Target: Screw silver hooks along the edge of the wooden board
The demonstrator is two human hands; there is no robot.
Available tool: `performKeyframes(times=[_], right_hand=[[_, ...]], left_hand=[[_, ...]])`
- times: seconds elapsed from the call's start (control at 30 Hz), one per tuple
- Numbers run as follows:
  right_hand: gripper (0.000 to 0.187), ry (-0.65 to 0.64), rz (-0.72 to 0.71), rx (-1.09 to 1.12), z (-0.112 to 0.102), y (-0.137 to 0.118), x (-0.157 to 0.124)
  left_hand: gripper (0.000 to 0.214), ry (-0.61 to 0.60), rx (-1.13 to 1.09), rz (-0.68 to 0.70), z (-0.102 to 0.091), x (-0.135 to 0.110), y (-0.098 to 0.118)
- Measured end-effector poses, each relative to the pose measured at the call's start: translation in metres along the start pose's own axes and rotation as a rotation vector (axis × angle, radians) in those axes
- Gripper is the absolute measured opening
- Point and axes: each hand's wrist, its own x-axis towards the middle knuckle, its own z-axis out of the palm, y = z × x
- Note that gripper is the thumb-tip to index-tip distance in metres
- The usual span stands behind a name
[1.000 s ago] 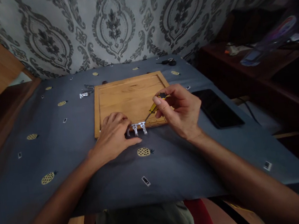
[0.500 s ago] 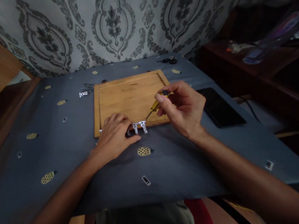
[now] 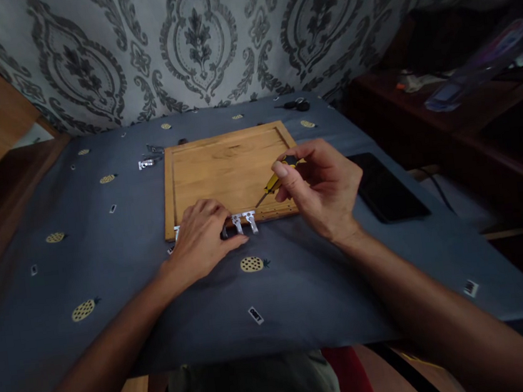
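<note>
**At the board's near edge: driver tip beside the bracket**

Far left on the cloth-covered surface, loose metal fittings lie well apart from the work.

Left hand: palm down at the near edge of the wooden board. Its fingers are bent over the left end of the hook bracket and the thumb runs along the cloth just below the hooks. The grip is closed round that end, pinning the bracket against the board's edge. Two hooks show to the right of the fingers; the rest is covered.

Screwdriver: yellow and black handle, shaft slanting down and left. The tip sits just beside the bracket's right end. Whether it is touching a screw is too small to tell.

Right hand: grip pressed together on the handle, thumb against fingertips, wrist raised off the cloth.

Judgement: the shaft is well tilted. Bringing it closer to square with the fastener, and pressing along the shaft while turning, should stop the tip slipping out. The left hand ought to bear down firmly so the bracket cannot shift.

A phone lies just right of the board, beside the right hand.
</note>
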Motion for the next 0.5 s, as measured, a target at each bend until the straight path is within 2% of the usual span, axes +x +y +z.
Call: performKeyframes(times=[0.2, 0.3, 0.5], right_hand=[[0.023, 0.010, -0.021, 0.009, 0.002, 0.001, 0.002], [0.026, 0.038, -0.024, 0.025, -0.001, -0.001, 0.002], [0.035, -0.003, -0.031, 0.052, -0.037, -0.008, -0.009]], left_hand=[[0.032, -0.003, -0.014, -0.008, -0.004, -0.001, 0.000], [0.032, 0.074, -0.041, -0.033, -0.014, -0.002, -0.008], [0.025, 0.255, -0.158, -0.182, -0.034, -0.003, -0.049]])
